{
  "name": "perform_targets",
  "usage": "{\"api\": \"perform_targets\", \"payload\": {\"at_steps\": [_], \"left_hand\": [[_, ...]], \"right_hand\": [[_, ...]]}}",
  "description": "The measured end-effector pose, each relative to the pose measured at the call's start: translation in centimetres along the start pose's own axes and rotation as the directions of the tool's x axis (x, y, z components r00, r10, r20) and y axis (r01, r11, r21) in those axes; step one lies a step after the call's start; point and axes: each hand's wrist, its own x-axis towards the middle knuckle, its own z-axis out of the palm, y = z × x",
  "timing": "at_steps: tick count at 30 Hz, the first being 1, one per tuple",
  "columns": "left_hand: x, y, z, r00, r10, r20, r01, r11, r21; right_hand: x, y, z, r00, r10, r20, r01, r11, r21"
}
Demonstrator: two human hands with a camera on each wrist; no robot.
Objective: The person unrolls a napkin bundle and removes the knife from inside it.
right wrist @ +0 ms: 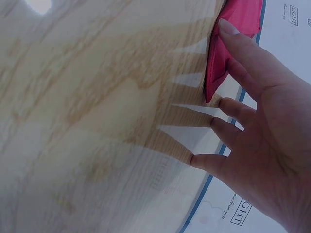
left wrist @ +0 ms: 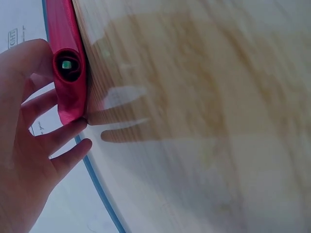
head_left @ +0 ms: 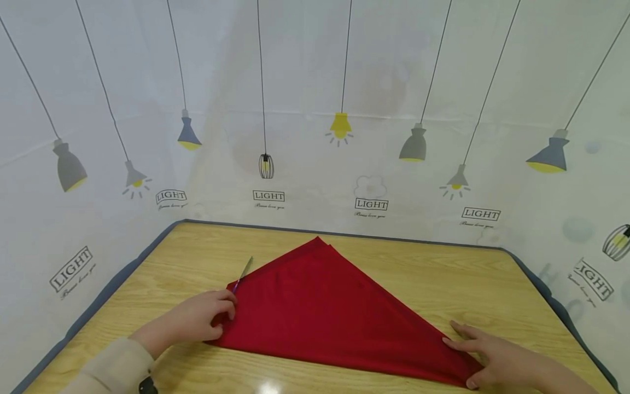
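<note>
Wooden table [head_left: 433, 271]. I see smooth red cloth [head_left: 325, 312] folded near-triangular; left hand [head_left: 204, 316] pinching one corner, right hand [head_left: 502, 355] spread, touching another.

A big red cloth [head_left: 334, 312], folded, its point on the far side.
It lies on the wooden table [head_left: 443, 273], long edge on the near side. I see a thin, shiny stick-like thing [head_left: 243, 272] slanting by its left side, and a small green bit [left wrist: 67, 64] inside a round fold.
</note>
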Motion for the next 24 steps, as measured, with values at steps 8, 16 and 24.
{"api": "perform_targets", "payload": {"at_steps": [8,16,24], "left_hand": [[-0.5,-0.9,0.2,1.0,0.003,-0.006,-0.003,1.0,0.013],[-0.7,-1.2,0.2,1.0,-0.005,-0.002,0.005,1.0,0.017],[-0.9,-1.5,-0.1,1.0,-0.015,0.022,0.015,1.0,-0.025]], "right_hand": [[-0.1,-0.1,0.0,1.0,-0.006,0.007,0.006,0.998,0.057],[0.0,-0.1,0.1,1.0,-0.012,0.011,0.011,0.996,0.094],[-0.1,-0.1,0.1,1.0,-0.005,0.007,0.005,0.996,0.085]]}}
